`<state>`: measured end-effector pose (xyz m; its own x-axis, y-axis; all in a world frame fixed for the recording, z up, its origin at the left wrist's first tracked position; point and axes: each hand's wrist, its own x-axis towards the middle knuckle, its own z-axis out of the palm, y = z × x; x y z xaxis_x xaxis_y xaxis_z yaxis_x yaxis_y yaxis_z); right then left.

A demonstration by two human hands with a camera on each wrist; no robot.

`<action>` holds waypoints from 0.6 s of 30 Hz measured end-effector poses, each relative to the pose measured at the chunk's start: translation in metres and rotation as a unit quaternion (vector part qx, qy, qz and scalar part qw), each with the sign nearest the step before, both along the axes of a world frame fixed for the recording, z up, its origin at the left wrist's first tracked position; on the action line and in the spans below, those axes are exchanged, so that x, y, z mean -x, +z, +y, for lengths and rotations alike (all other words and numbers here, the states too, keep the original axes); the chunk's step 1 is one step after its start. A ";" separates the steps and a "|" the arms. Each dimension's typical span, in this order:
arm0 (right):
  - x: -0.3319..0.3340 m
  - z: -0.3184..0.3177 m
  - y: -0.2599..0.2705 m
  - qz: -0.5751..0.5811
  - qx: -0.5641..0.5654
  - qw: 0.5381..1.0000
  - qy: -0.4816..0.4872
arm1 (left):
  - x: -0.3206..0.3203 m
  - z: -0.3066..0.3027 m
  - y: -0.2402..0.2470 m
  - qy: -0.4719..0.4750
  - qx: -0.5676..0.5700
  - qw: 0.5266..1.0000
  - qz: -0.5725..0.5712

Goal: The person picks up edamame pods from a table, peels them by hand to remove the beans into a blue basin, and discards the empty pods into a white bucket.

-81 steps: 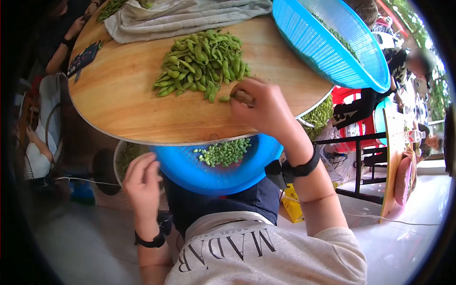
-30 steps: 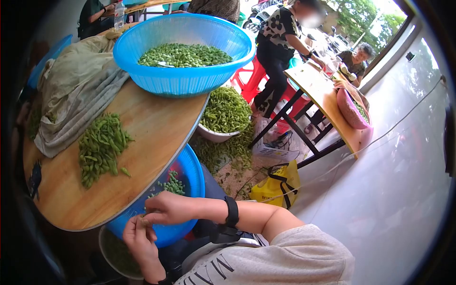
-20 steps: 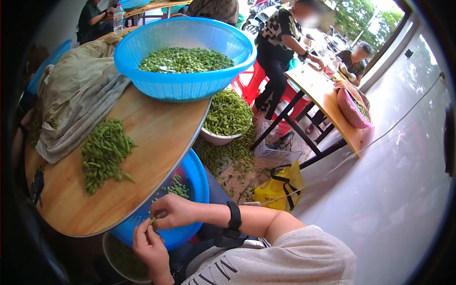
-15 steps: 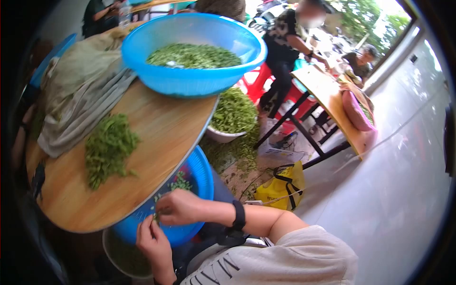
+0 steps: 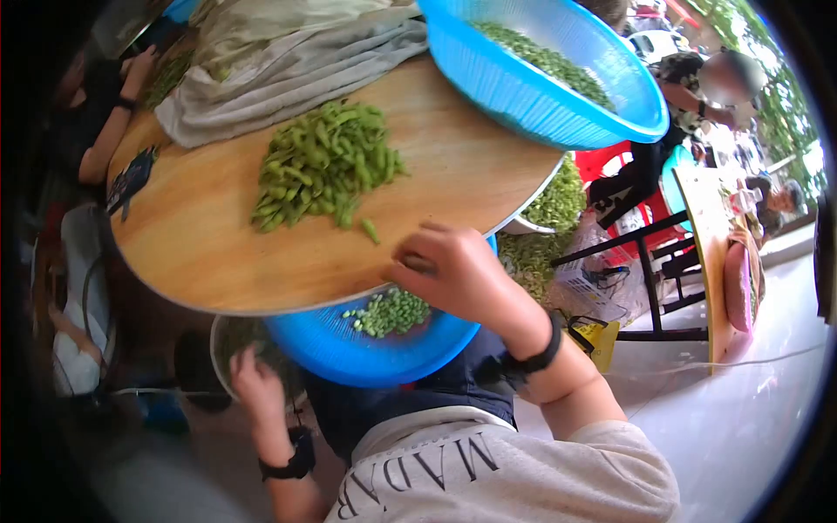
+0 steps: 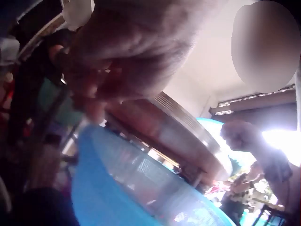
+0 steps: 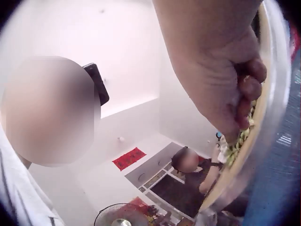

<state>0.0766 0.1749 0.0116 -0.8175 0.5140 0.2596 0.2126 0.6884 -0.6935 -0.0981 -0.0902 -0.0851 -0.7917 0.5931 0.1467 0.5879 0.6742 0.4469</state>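
Observation:
My right hand [image 5: 449, 270] is over the table's front edge with its fingers curled, just right of a single loose soybean pod [image 5: 370, 230]. Whether anything is inside the curl I cannot tell. Farther back lies a heap of green soybean pods [image 5: 323, 161]. My left hand [image 5: 257, 383], blurred, hangs over the rim of a pale bowl [image 5: 220, 357], fingers loosely bent and nothing visible in them. Between the hands, on the lap, sits a blue basin [image 5: 366, 366] with shelled green beans [image 5: 390, 312]. In the right wrist view, the right hand's curled fingers [image 7: 249, 89] are beside the table rim.
A large blue basket [image 5: 540, 96] of shelled beans stands at the table's far right, and a grey cloth [image 5: 288, 83] lies at the back. A dark phone-like object [image 5: 132, 179] is at the left. Beyond the round tabletop [image 5: 218, 270] are pods, a yellow bag [image 5: 597, 340] and people.
The hands were together over the blue basin, working a pod; they have parted, the right forward to the table edge, the left to the pale bowl. The head view has swung leftward.

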 end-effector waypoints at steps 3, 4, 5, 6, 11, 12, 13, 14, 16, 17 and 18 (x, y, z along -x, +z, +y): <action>0.039 0.013 -0.015 -0.040 -0.051 0.997 -0.050 | 0.010 -0.021 -0.013 0.019 0.000 0.999 0.039; 0.052 0.015 -0.018 -0.120 -0.082 0.988 -0.057 | 0.019 -0.021 -0.018 -0.005 -0.039 0.999 -0.011; 0.060 0.017 -0.019 -0.149 -0.092 0.984 -0.047 | 0.009 -0.002 0.009 0.002 -0.081 0.985 -0.153; 0.061 0.018 -0.018 -0.175 -0.098 0.979 -0.031 | -0.007 0.013 0.031 0.013 -0.111 0.950 -0.290; 0.034 -0.003 0.000 0.037 0.152 0.985 0.072 | -0.060 0.071 0.062 -0.045 -0.330 0.822 -0.462; 0.026 -0.012 0.000 0.109 0.248 0.954 0.127 | -0.068 0.082 0.068 -0.036 -0.369 0.788 -0.492; 0.022 -0.022 -0.004 0.125 0.257 0.950 0.129 | -0.070 0.088 0.069 -0.055 -0.378 0.769 -0.512; 0.018 -0.030 -0.009 0.141 0.266 0.944 0.132 | -0.072 0.092 0.070 -0.073 -0.385 0.751 -0.531; 0.008 -0.032 -0.011 0.138 0.262 0.949 0.111 | -0.075 0.096 0.070 -0.117 -0.382 0.726 -0.559; 0.002 -0.033 -0.010 0.132 0.284 0.944 0.106 | -0.073 0.096 0.069 -0.143 -0.371 0.721 -0.568; -0.005 -0.035 -0.010 0.128 0.309 0.937 0.104 | -0.073 0.095 0.069 -0.166 -0.358 0.717 -0.575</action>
<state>0.0812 0.1400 0.0019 -0.8682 0.4679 0.1651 -0.1082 0.1462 -0.9833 -0.0253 0.0050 -0.0157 -0.4660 0.8754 -0.1287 -0.3711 -0.0613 0.9266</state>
